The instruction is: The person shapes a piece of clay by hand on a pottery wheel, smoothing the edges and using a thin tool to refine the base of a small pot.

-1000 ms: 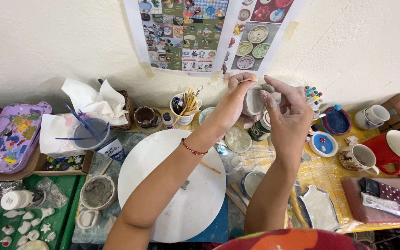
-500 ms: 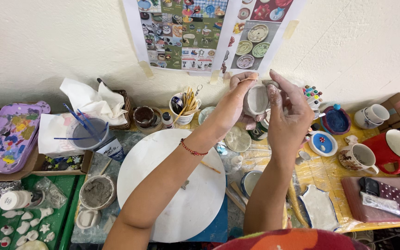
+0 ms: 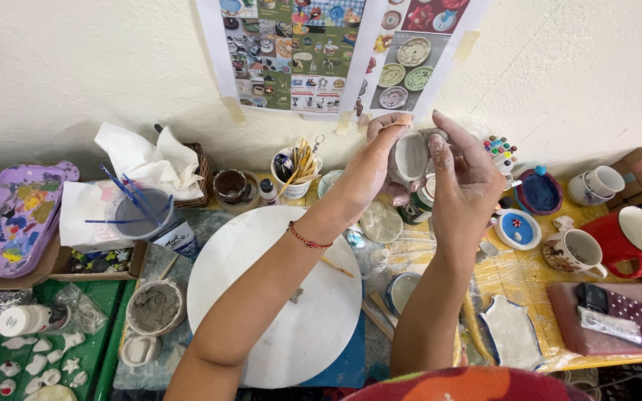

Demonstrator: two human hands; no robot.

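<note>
Small unglazed clay cup (image 3: 411, 156), pale grey-white and matte. I hold it up in the air above the far edge of the bench, in front of the wall, resting on nothing. It is tipped on its side, the open mouth turned toward me, so the hollow inside shows. My left hand (image 3: 376, 167) cups it from the left, fingers wrapped over its rim; my right hand (image 3: 463, 186) pinches its right side, thumb and fingertips on the wall.
</note>
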